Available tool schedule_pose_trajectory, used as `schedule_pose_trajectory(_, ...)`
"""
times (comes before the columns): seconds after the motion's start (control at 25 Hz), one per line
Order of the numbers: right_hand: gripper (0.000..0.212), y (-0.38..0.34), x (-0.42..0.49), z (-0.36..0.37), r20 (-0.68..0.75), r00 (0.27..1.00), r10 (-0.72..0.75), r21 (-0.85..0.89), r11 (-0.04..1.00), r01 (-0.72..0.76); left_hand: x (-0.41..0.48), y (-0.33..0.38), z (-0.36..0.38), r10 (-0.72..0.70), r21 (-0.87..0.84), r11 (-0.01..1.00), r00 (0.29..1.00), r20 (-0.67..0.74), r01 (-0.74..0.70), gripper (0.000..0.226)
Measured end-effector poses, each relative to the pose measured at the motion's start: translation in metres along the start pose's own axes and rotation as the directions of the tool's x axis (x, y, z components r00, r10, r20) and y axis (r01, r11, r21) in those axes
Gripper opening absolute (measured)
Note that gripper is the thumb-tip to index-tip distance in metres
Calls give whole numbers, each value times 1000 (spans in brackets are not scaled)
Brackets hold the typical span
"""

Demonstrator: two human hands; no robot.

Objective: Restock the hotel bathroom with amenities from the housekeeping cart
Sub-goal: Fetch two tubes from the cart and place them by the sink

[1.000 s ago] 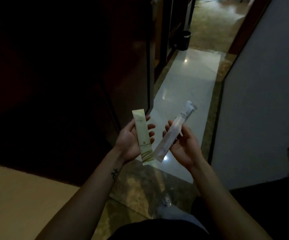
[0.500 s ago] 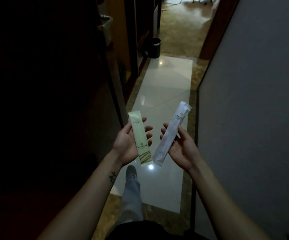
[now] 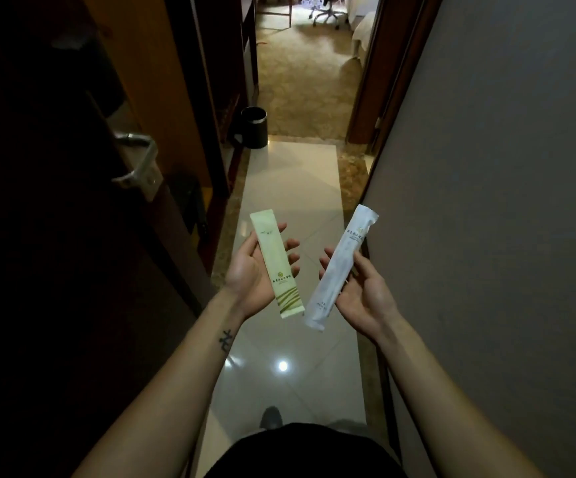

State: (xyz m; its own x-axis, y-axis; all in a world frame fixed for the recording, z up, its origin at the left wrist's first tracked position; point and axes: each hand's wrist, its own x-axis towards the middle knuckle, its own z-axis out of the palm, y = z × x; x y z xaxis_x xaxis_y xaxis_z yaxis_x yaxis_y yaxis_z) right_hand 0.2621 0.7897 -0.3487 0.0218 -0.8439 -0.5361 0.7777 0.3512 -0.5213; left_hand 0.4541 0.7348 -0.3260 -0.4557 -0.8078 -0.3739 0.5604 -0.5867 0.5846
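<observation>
Two slim amenity packets are held out at waist height above the glossy tiled floor (image 3: 290,188) of a narrow entry corridor. The green sachet (image 3: 281,267) lies lengthwise on the upturned left hand (image 3: 250,274), its long axis running near to far and tipped slightly left, with the striped end nearest the person. The white wrapped packet (image 3: 341,267) rests across the fingers of the right hand (image 3: 365,294), leaning far-right, its near end hanging past the palm. Both palms face up with forearms stretched forward. Neither grip is closed: fingers are loosely spread beneath each packet, thumbs lying along the outer edges. The packets are near each other but apart. A dark bin (image 3: 253,127) stands far left, a metal door handle (image 3: 138,163) on the left, a grey wall (image 3: 486,201) on the right.
</observation>
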Motion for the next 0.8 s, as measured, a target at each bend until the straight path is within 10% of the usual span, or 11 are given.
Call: schedule_pose_trajectory(0.8, 47, -308, 403, 85, 26, 1000, 2, 47, 999, -4, 467, 181, 101, 7, 97, 995, 997, -73, 1, 51)
